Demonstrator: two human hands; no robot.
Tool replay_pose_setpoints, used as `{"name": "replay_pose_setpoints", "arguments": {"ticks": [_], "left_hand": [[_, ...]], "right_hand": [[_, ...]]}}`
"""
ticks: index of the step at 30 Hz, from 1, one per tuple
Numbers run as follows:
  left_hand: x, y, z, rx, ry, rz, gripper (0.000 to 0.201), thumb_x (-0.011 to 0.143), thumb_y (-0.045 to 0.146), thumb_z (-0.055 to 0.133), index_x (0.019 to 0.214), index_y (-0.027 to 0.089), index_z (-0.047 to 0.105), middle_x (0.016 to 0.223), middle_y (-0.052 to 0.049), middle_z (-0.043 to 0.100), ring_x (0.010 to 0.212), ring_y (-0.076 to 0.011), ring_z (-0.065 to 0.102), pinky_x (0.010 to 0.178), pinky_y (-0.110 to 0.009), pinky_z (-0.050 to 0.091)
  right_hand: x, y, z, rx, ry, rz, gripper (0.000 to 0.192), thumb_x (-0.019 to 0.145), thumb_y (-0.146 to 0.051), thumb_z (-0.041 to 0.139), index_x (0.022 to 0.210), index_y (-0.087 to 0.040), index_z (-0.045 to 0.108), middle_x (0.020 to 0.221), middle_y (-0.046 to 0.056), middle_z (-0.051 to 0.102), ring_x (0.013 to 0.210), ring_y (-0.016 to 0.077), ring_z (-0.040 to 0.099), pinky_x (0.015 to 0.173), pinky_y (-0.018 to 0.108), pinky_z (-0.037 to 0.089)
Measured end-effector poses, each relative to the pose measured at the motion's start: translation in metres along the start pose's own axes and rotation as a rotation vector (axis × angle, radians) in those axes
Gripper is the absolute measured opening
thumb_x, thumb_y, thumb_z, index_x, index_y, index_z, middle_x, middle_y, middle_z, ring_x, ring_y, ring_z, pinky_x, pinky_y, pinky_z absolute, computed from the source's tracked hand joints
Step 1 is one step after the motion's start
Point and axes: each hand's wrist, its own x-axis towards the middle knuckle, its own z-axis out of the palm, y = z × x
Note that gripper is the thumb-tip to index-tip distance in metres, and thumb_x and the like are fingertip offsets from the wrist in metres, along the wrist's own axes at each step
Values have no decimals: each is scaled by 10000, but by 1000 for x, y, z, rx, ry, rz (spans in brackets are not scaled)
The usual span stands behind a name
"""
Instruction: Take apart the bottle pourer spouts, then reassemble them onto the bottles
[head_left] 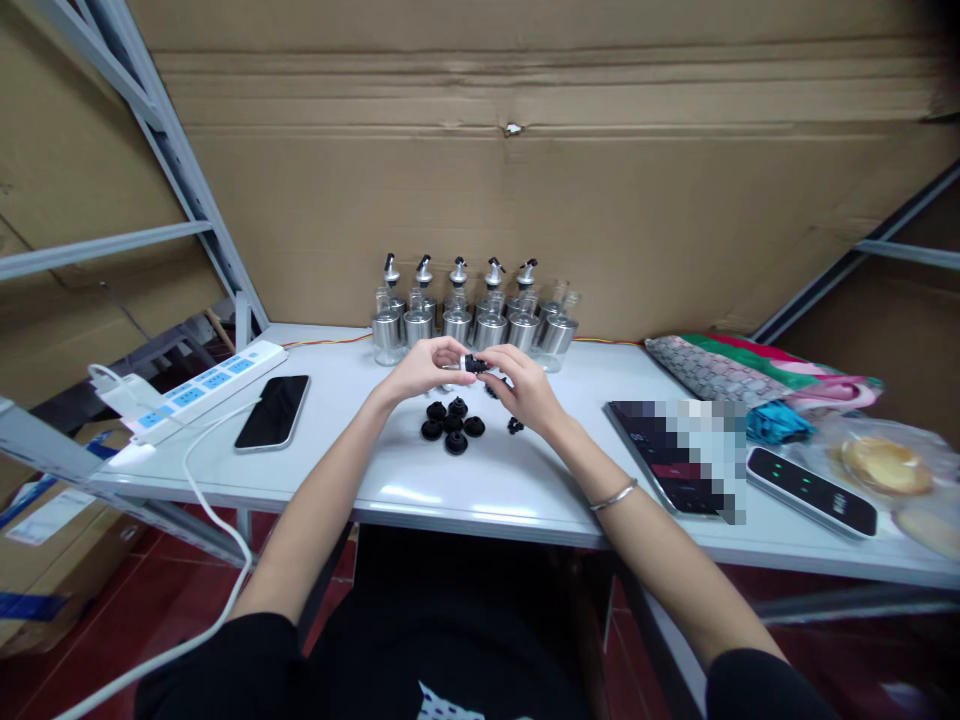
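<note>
My left hand [433, 367] and my right hand [521, 383] meet over the middle of the table. Between their fingertips is a small black and silver-white pourer part [474, 364]; the left fingers close on its pale end, the right fingers on its black end. Just below lie several black ribbed stoppers [454, 424] in a cluster. Small black pieces [514, 426] rest by my right wrist, partly hidden by the hand. Behind my hands stand two rows of glass and steel bottles [490, 333]. Back-row ones carry silver pourers with black tips [494, 270]; front ones have bare necks.
To the left are a phone [273, 412] and a white power strip [211, 388] with a cable [196, 478]. To the right lie a tablet-like device [667, 460], partly pixelated, a black-topped device [811, 492], a colourful bag [750, 375] and wrapped food [885, 465]. Cardboard [525, 200] stands behind.
</note>
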Motion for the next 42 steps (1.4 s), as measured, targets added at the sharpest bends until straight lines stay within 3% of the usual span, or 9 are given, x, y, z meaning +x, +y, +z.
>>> {"name": "replay_pose_setpoints", "arguments": {"ticks": [5,9,14,19,25,29,36,38,42], "left_hand": [[2,-10,10,433,164,361,289,693,257,716,928,148,587,909,-58,635,841,-157,608,783,-284,482],[3,-13,12,516,184,439,299,732,286,699,971,147,583,919,-67,633,839,-161,603,764,-277,478],[2,-8,7,446,167,339,352,654,279,763,936,136,608,875,-53,657,784,-146,607,735,-259,477],[1,1,5,156,149,89,433,564,334,801,896,125,619,824,-45,657,771,-153,611,696,-267,477],[-1,9,2,-180,-9,-43,416,583,388,771,834,105,601,604,9,596,526,-96,542,548,-237,406],[0,8,5,-165,15,-13,358,652,416,716,811,120,591,561,35,555,523,-83,521,552,-223,400],[3,-2,13,-37,109,69,440,578,285,776,944,133,585,904,-42,632,765,-122,592,698,-255,483],[3,-3,12,28,109,58,432,582,286,775,949,131,606,925,-51,641,786,-130,595,727,-264,478],[4,-2,0,54,33,4,367,671,398,706,898,118,636,816,-40,649,695,-122,583,649,-242,452]], "right_hand": [[0,4,3,211,29,363,246,854,-391,512,946,-176,589,857,61,654,740,159,598,627,283,478],[-1,8,7,332,-95,552,329,845,-458,483,729,-164,572,596,2,582,565,122,530,563,254,424],[-1,7,5,248,-111,468,287,852,-426,491,809,-161,593,635,11,589,571,128,525,557,257,410],[0,4,2,4,-34,147,244,908,-362,439,937,-179,598,831,76,641,729,171,566,675,306,460],[0,0,-2,-80,-18,-29,231,925,-288,418,1086,-205,562,990,109,647,919,219,585,793,387,478],[1,-2,-3,-57,40,1,241,896,-292,481,1108,-213,562,1029,111,634,934,222,584,806,394,482],[-1,5,4,164,-44,314,233,876,-337,495,1026,-174,570,761,23,621,660,143,577,609,273,476],[-1,5,5,136,-36,312,186,860,-312,522,975,-177,579,713,10,611,633,139,566,621,274,474],[1,3,0,59,-24,148,160,878,-267,498,989,-187,581,872,59,632,730,157,580,672,290,486]]}}
